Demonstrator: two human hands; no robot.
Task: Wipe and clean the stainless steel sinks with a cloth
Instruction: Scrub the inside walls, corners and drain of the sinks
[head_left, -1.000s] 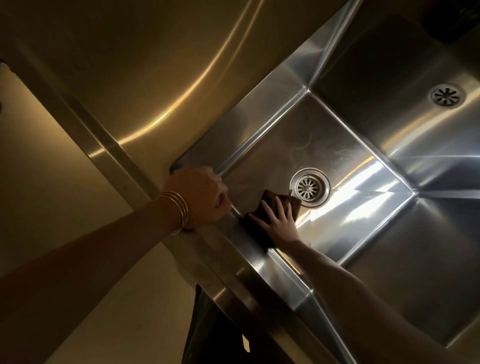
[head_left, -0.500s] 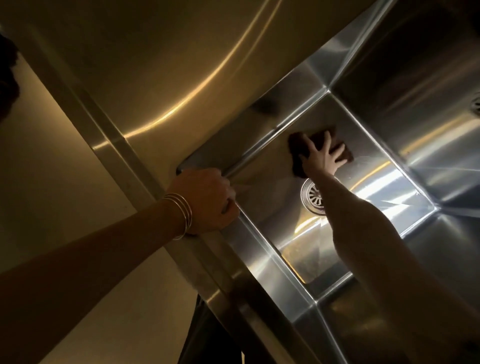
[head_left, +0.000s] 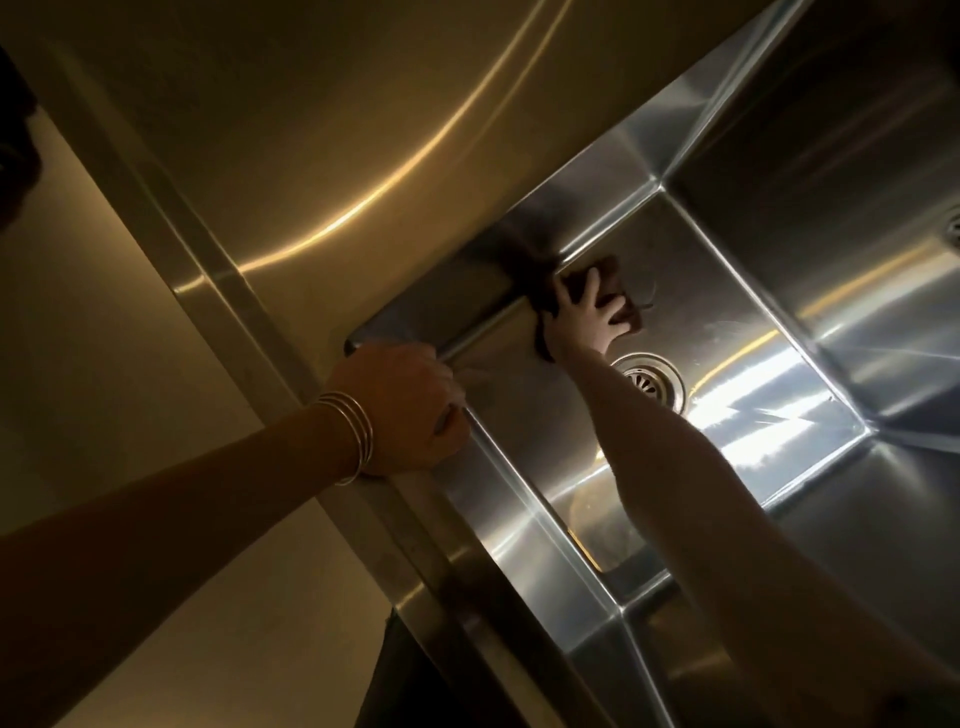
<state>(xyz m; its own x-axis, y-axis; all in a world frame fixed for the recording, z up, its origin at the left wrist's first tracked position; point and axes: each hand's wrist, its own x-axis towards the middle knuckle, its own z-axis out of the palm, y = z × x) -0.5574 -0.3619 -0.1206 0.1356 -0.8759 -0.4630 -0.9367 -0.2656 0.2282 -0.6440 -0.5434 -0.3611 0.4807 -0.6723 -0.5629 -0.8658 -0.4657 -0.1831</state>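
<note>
Arm outstretched, the right hand (head_left: 584, 318), fingers spread, presses a cloth (head_left: 616, 283) into the sink's (head_left: 524, 519) far corner while the left hand (head_left: 410, 410) grips its rim.

Pressing dark cloth (head_left: 615, 281) onto floor of sink (head_left: 727, 322) with spread right hand (head_left: 584, 317), at far-left corner, just beyond drain (head_left: 655, 383). Clutching near-left sink rim with left hand (head_left: 402, 410), thin bangles (head_left: 357, 441) on wrist. Steel worktop (head_left: 311, 130) to left; second drain (head_left: 954, 234) at right edge.

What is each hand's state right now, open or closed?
Left hand: closed, gripping the sink edge.
Right hand: open, pressing the cloth down flat.
</note>
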